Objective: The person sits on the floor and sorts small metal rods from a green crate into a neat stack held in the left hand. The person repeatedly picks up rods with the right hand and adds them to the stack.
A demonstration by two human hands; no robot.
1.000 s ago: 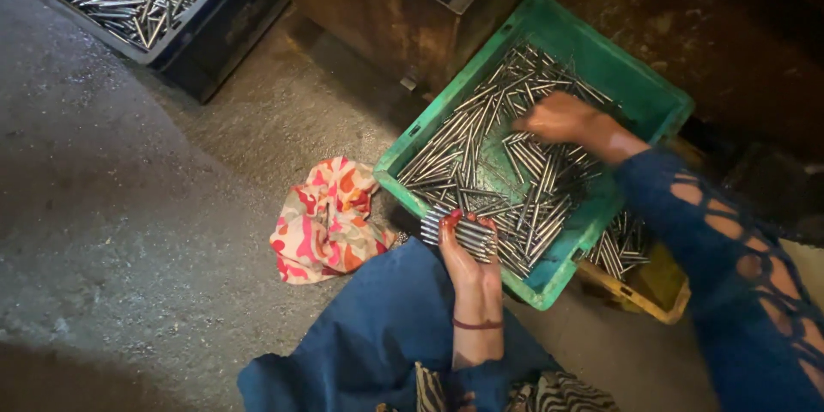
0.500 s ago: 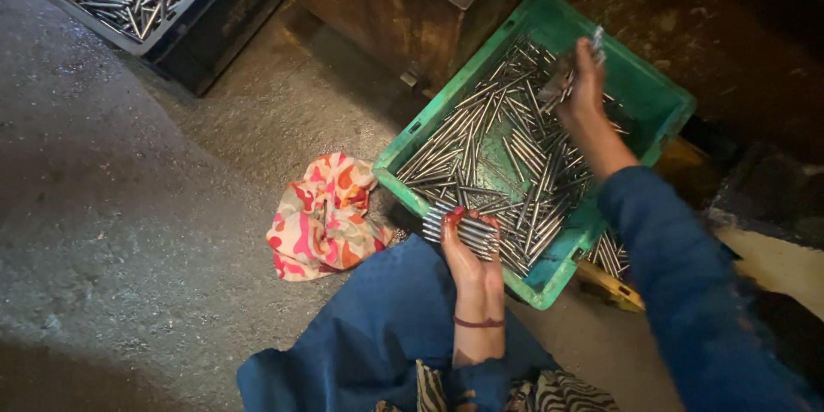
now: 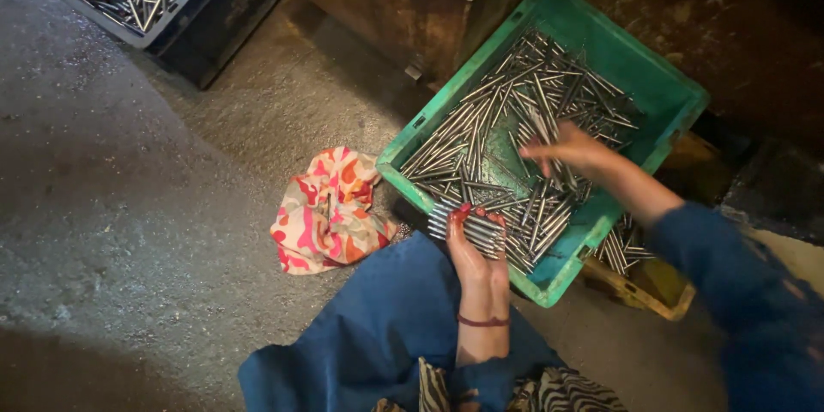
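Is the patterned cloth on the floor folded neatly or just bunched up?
Bunched up. The patterned cloth lies crumpled in loose wrinkles on the concrete floor, left of the green crate, with no flat folded edges showing.

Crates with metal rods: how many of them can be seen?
3. A green crate under the right hand, a dark crate top left, a yellow one partly hidden beneath the green. More may be hidden.
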